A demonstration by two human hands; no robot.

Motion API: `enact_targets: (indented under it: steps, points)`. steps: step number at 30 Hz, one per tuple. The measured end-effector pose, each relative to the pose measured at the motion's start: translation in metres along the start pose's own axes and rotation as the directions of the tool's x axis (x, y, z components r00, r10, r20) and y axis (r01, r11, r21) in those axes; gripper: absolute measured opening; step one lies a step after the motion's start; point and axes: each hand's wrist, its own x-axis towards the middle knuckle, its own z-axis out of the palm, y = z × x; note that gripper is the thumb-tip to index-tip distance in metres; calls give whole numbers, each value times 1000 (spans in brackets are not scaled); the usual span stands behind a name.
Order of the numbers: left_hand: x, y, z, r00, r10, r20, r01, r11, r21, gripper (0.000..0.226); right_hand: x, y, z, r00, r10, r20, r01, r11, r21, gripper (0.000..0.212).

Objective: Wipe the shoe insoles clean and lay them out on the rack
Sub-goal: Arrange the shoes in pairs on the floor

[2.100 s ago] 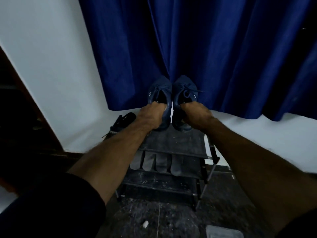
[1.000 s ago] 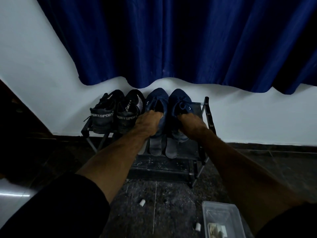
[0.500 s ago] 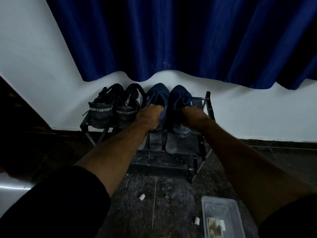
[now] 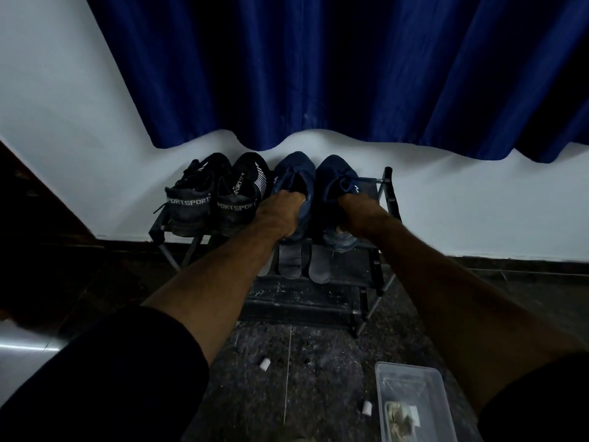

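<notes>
Fingertips of the left hand [image 4: 280,215] and right hand [image 4: 360,215] are hidden inside the blue shoes [image 4: 298,177]; the plastic container [image 4: 411,378] is cropped below.

Count, head view:
- Black sport shoes [image 4: 194,202]: 2.
- Navy shoes [image 4: 294,177]: 2.
- Insoles [image 4: 289,261] visible on lower shelf: 2.
- Shoe rack [image 4: 387,193]: 1.
- Clear plastic container [image 4: 411,400]: 1.
- Small white cylinders [image 4: 264,364] on floor: 2.
- Blue curtain [image 4: 318,68]: 1.
- Hands [image 4: 277,215]: 2.

Blue curtain [image 4: 318,68] hangs against white wall [image 4: 63,90]. Clear plastic container [image 4: 411,400] and two small white pieces [image 4: 264,364] lie on dark speckled floor [image 4: 318,362].
</notes>
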Motion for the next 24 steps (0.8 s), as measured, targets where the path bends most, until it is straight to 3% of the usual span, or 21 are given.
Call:
enact_targets:
  steps: [7, 13, 20, 24]
  points:
    - [-11, -3, 9, 994, 48, -97, -50, 998, -23, 44, -4, -3, 5, 999, 19, -34, -20, 999, -29, 49]
    - [-27, -15, 20, 984, 94, -154, -101, 994, -38, 75, -13, -12, 15, 990, 43, -138, -58, 992, -107, 61]
    - [-56, -40, 6, 972, 120, -201, -127, 992, -20, 73, -29, -39, 18, 961, 74, -267, -108, 987, -116, 79]
    - [-78, -64, -7, 968, 113, -226, -122, 992, -28, 66, -38, -65, 11, 935, -14, -355, -37, 990, -136, 67]
